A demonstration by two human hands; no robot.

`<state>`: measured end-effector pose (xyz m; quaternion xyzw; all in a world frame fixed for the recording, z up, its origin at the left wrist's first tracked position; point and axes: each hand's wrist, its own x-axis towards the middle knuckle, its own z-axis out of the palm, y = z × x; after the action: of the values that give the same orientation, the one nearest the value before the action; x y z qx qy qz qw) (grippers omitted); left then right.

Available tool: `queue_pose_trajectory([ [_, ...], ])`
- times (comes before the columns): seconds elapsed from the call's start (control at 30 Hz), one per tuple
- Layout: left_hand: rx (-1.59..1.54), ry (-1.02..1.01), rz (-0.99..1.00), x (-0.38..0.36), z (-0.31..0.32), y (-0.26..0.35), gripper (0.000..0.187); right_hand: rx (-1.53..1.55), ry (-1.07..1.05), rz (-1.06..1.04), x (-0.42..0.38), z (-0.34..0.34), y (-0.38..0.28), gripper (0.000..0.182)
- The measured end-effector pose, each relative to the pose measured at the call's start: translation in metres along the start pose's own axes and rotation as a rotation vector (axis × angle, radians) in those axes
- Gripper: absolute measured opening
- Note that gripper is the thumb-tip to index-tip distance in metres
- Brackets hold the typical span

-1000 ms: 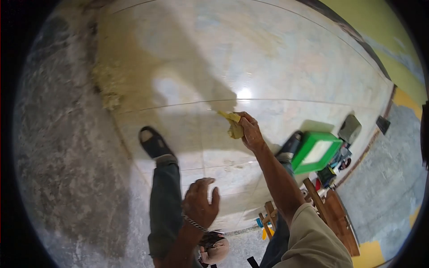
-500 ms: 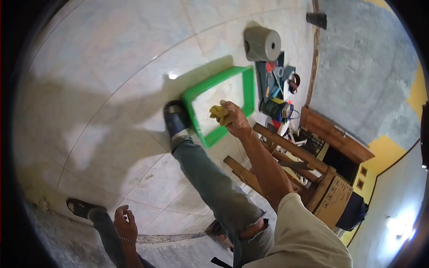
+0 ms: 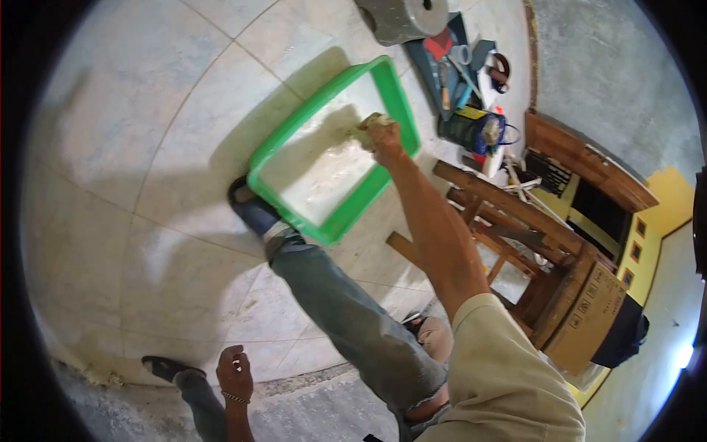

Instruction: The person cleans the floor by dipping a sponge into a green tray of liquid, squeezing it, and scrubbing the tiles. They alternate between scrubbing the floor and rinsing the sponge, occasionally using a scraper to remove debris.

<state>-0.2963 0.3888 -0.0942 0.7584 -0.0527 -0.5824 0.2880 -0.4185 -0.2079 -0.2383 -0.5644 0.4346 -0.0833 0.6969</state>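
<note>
My right hand (image 3: 384,136) reaches down into a green plastic tub (image 3: 266,160) of pale cloudy water and grips a yellow sponge (image 3: 366,123) at the water's surface. The tub sits on the tiled floor just beyond my right foot (image 3: 250,206). My left hand (image 3: 234,370) hangs low by my left leg, a chain bracelet on its wrist, fingers loosely curled and holding nothing. My left foot (image 3: 166,366) stands near the edge of the tiles.
A grey roll (image 3: 401,16) and a mat of hand tools (image 3: 460,62) lie beyond the tub. A wooden stool frame (image 3: 508,228) and a cardboard box (image 3: 589,313) stand at the right. Large pale floor tiles (image 3: 132,132) stretch left; rough grey concrete (image 3: 317,412) lies along the bottom.
The view has swung from the tiled floor toward the tub. My right hand carried the sponge from the tile surface across and down into the tub's water. My left hand dropped lower.
</note>
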Motion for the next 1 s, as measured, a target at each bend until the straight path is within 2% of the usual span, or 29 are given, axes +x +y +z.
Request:
queue_pose_trajectory([
  [0.03, 0.003, 0.019, -0.002, -0.001, -0.006, 0.001, 0.012, 0.032, 0.071, -0.044, 0.004, 0.012, 0.0, 0.02],
  [0.07, 0.003, 0.04, -0.004, -0.001, -0.013, 0.005, 0.013, 0.064, 0.023, -0.016, 0.009, 0.003, 0.009, 0.03],
  [0.17, 0.0, 0.095, 0.007, 0.001, -0.037, 0.033, 0.015, -0.042, 0.106, 0.076, 0.016, 0.027, -0.001, 0.027],
  [0.2, -0.003, 0.117, 0.032, 0.0, -0.042, 0.035, 0.015, -0.061, 0.172, 0.108, 0.018, 0.034, 0.001, 0.026],
  [0.33, -0.008, 0.137, 0.011, -0.009, -0.054, 0.035, 0.017, -0.108, 0.219, 0.17, 0.013, 0.046, 0.01, 0.022],
  [0.43, -0.075, 0.122, -0.052, -0.014, -0.059, 0.029, 0.017, -0.335, 0.399, 0.342, 0.005, 0.066, -0.001, 0.026],
  [0.53, -0.08, 0.121, -0.073, -0.02, -0.062, 0.019, 0.017, -0.437, 0.418, 0.344, -0.006, 0.064, -0.006, 0.027],
  [0.63, -0.103, 0.134, -0.058, -0.028, -0.065, 0.004, 0.016, -0.655, 0.559, 0.405, -0.007, 0.052, -0.009, 0.028],
  [0.73, -0.138, 0.163, -0.067, -0.036, -0.068, -0.006, 0.016, -0.805, 0.516, 0.383, -0.011, 0.039, -0.016, 0.03],
  [0.83, -0.211, 0.215, -0.001, -0.043, -0.066, -0.03, 0.015, -0.874, 0.362, 0.399, -0.016, 0.025, -0.029, 0.032],
  [0.87, -0.244, 0.23, -0.027, -0.046, -0.064, -0.037, 0.016, -0.773, 0.433, 0.536, -0.015, 0.033, -0.034, 0.032],
  [0.9, -0.241, 0.215, -0.049, -0.05, -0.067, -0.041, 0.018, -0.737, 0.398, 0.552, -0.025, 0.08, -0.061, 0.026],
  [0.93, -0.27, 0.211, -0.054, -0.052, -0.069, -0.045, 0.019, -0.753, 0.391, 0.631, -0.021, 0.096, -0.067, 0.021],
  [0.97, -0.283, 0.226, -0.042, -0.055, -0.073, -0.047, 0.019, -0.644, 0.319, 0.593, -0.027, 0.12, -0.078, 0.023],
  [1.0, -0.277, 0.248, -0.008, -0.058, -0.077, -0.052, 0.02, -0.599, 0.162, 0.564, -0.033, 0.153, -0.09, 0.031],
])
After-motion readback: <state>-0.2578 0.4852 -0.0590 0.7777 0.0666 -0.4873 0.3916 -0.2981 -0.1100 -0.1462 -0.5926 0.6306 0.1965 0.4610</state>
